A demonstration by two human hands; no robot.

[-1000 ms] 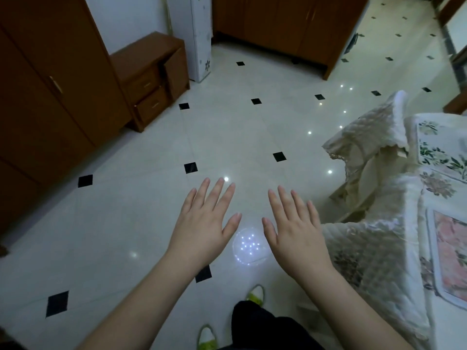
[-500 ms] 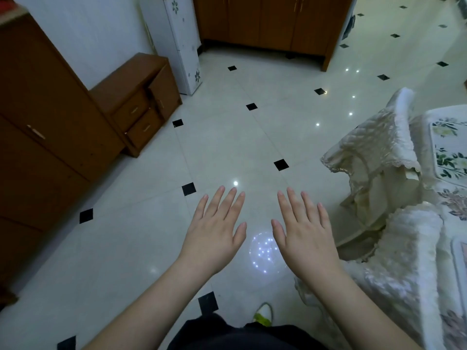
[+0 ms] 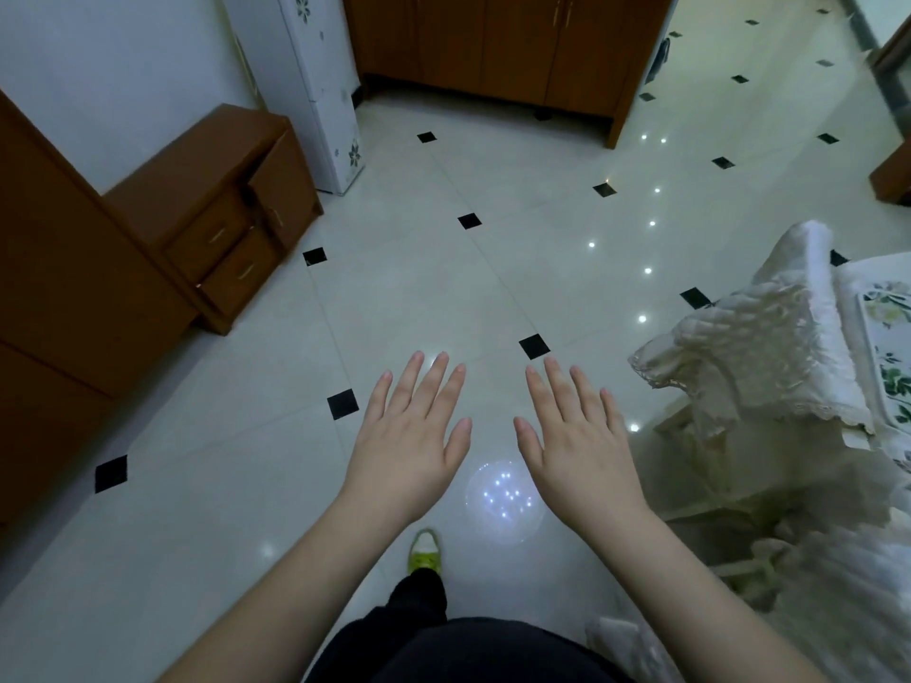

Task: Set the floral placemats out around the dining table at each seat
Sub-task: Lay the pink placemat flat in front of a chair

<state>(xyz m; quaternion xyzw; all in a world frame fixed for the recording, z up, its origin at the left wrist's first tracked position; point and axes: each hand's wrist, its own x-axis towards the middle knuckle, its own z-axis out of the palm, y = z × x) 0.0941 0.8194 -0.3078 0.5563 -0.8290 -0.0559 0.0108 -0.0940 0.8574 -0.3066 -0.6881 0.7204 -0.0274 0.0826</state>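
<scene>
My left hand (image 3: 411, 441) and my right hand (image 3: 577, 443) are stretched out side by side over the tiled floor, palms down, fingers straight and spread, holding nothing. At the far right edge a floral placemat (image 3: 890, 337) with green leaves lies on the dining table (image 3: 850, 273), which is covered by a cream cloth. Only a strip of that placemat and table shows; the rest is cut off by the frame. Both hands are well left of the table and apart from it.
A chair draped in a cream quilted cover (image 3: 754, 357) stands at the table's edge, right of my right hand. A brown drawer unit (image 3: 217, 209) and tall cabinet line the left; a white appliance (image 3: 320, 91) and brown cupboards (image 3: 508, 46) stand at the back. My shoe (image 3: 425, 552) is below.
The view has swung left and away from the table, so the pink placemat has left the frame. Both hands stay open and spread, holding nothing.
</scene>
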